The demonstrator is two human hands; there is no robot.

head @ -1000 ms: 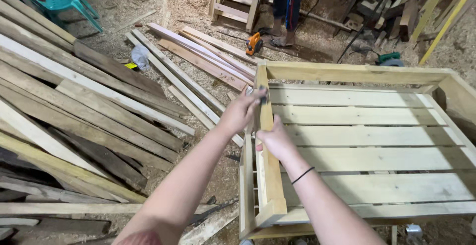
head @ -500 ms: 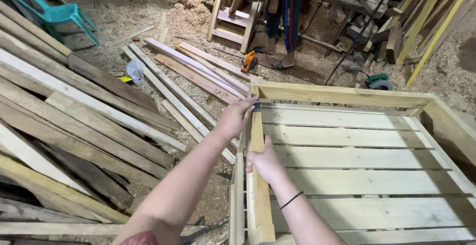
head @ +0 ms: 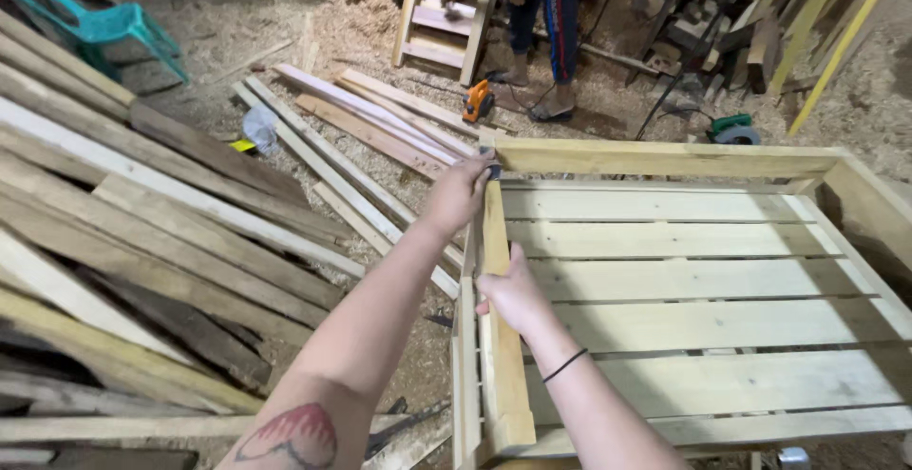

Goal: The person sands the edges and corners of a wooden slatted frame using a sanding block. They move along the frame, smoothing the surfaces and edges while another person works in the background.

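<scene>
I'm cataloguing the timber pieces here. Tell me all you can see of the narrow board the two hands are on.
The narrow board is pale, fresh-looking wood, long and flat-sided. It stands on edge along the left side of the slatted frame, running from the frame's far corner to its near end. The left hand grips its far end, where something small and dark shows at the fingers. The right hand presses against its middle, on the slat side.

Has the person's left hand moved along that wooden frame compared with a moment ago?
No, barely. The left hand stays at the far end of the side plank, by the frame's corner. The whole view shifted because the head camera moved.
</scene>
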